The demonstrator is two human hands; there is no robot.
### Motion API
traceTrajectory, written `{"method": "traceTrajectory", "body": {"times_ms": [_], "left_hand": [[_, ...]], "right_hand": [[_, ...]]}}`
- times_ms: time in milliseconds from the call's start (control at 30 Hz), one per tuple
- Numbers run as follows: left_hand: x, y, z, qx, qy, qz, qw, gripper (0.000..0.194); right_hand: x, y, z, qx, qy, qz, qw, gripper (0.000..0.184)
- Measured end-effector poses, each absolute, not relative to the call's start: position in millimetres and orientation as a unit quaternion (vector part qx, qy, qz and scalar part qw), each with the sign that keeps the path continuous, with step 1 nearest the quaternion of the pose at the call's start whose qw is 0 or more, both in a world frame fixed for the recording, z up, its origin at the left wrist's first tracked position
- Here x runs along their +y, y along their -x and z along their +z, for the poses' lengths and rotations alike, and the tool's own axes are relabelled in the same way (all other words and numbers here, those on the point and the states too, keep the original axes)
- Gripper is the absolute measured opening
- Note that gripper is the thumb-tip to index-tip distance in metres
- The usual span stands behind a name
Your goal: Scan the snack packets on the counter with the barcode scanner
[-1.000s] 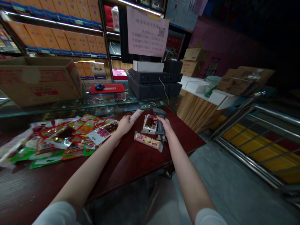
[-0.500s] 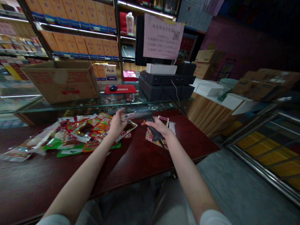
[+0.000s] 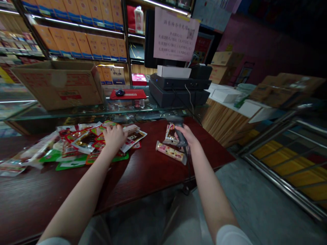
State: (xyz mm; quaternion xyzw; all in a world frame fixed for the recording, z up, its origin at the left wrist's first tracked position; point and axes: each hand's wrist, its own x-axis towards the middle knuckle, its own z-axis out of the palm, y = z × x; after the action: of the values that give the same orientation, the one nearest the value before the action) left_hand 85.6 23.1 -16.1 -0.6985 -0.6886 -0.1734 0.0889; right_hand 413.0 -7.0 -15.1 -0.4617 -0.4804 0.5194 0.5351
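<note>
My left hand is over the right part of a heap of snack packets, its fingers curled down. What they grip is hidden. Just right of its knuckles is a long whitish packet, above a dark-filled clear pouch. My right hand is wrapped around the handle of a dark handheld barcode scanner, whose blurred head points left and whose cable hangs down. Below the scanner lie a small snack pouch and a long pale snack bar, apart from the heap.
The dark red table meets a glass counter behind. There stand an open cardboard box, a mouse on a red mat, and a cash drawer below a monitor with a paper notice. A metal railing runs at right.
My left hand has moved left, from near the scanner onto the heap. My right hand has shifted right and turned the scanner more upright, uncovering the snack bar.
</note>
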Motion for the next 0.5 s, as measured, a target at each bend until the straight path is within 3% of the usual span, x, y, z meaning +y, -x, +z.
{"method": "traceTrajectory", "body": {"times_ms": [100,167,400,500], "left_hand": [[18,-102,-15,-0.668,0.703,-0.191,0.152,0.040],[20,-126,-15,-0.608,0.760,-0.192,0.125,0.040],[45,-243,-28,-0.502,0.828,-0.154,-0.196,0.052],[55,-271,-34,-0.544,0.776,-0.143,-0.284,0.040]], "right_hand": [[-8,-443,-27,-0.452,0.454,0.520,0.566,0.035],[-10,-458,-34,-0.424,0.443,0.534,0.582,0.036],[-11,-475,-47,-0.369,0.450,0.529,0.618,0.035],[-7,-477,-52,-0.356,0.452,0.523,0.629,0.034]]}}
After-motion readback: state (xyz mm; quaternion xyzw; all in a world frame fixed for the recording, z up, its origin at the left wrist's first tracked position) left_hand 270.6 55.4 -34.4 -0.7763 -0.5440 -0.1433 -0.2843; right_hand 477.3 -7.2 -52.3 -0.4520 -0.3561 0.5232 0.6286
